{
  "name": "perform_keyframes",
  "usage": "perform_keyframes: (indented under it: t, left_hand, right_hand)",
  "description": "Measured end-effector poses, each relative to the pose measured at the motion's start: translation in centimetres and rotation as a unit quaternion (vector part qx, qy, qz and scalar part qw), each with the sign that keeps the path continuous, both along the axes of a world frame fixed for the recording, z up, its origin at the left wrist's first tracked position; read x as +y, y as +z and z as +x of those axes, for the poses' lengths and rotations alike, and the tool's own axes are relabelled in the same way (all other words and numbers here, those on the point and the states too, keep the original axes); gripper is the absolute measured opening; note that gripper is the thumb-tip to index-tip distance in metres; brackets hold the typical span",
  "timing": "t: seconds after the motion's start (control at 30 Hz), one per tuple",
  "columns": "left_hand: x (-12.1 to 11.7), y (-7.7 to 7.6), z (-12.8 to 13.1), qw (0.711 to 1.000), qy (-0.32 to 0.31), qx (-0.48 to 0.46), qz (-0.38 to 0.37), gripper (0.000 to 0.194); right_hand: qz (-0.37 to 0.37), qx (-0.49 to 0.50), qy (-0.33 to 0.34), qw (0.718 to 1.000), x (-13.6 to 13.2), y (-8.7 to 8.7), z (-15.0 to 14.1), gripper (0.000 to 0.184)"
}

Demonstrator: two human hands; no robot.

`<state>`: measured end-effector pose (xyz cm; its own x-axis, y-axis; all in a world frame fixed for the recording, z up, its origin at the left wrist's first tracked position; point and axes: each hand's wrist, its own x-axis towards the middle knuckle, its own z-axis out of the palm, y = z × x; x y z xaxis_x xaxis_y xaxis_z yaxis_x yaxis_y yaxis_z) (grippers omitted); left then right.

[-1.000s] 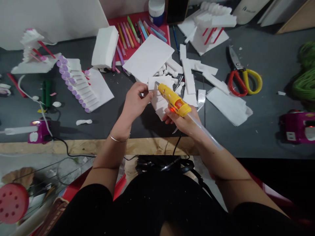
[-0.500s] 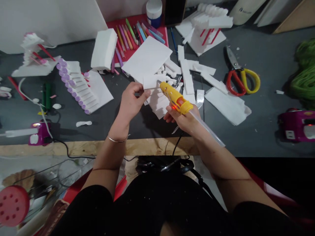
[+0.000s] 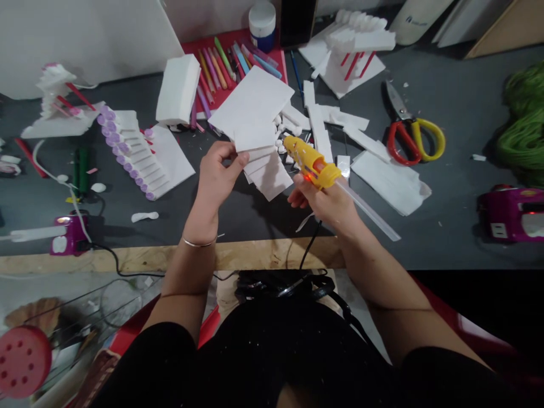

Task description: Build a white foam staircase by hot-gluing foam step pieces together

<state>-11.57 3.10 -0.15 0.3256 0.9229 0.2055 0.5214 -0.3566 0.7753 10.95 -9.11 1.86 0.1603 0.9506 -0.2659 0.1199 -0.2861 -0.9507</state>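
Observation:
My left hand (image 3: 220,175) pinches the edge of a small white foam piece (image 3: 255,134) between thumb and fingers, above the table. Wrapped round the grip of a yellow hot glue gun (image 3: 310,160) is my right hand (image 3: 325,198); a red light glows on the gun, and a long clear glue stick (image 3: 369,209) sticks out of its back. The gun's nozzle is apart from the foam piece. White strips in a stepped stack (image 3: 270,177) lie just below the piece. A larger white sheet (image 3: 253,101) rests behind it.
A stepped white model with purple rolls (image 3: 127,153) stands left, a model on red sticks (image 3: 355,42) at the back right. Scissors (image 3: 410,127) lie right, beside white sheets (image 3: 391,184). Coloured pens (image 3: 221,65) lie at the back. A purple device (image 3: 516,214) sits far right.
My right hand has drawn the glue gun's nozzle right, away from the foam piece. My left hand, still pinching the piece, has shifted slightly left.

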Motion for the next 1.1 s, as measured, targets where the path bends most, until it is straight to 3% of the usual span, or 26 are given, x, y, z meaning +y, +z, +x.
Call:
perform_keyframes:
  t: [0.13,0.4,0.73,1.1]
  left_hand:
    - [-0.1,-0.1,0.3,1.000,-0.001,0.006,0.009,0.034]
    - [-0.9,0.1,1.6,1.000,-0.023,-0.008,0.008,0.041]
    - [-0.8,0.0,1.3,1.000,-0.025,0.001,0.017,0.043]
    - [-0.4,0.0,0.7,1.000,-0.010,-0.005,0.011,0.030]
  right_hand:
    - [0.021,0.029,0.003,0.999,-0.2,0.3,-0.2,0.062]
    - [0.011,0.019,0.055,0.998,-0.3,-1.2,-0.8,0.038]
    - [0.006,-0.002,0.032,0.999,-0.3,-1.0,-0.5,0.036]
    - [-0.010,0.013,0.003,1.000,-0.2,-0.3,-0.5,0.033]
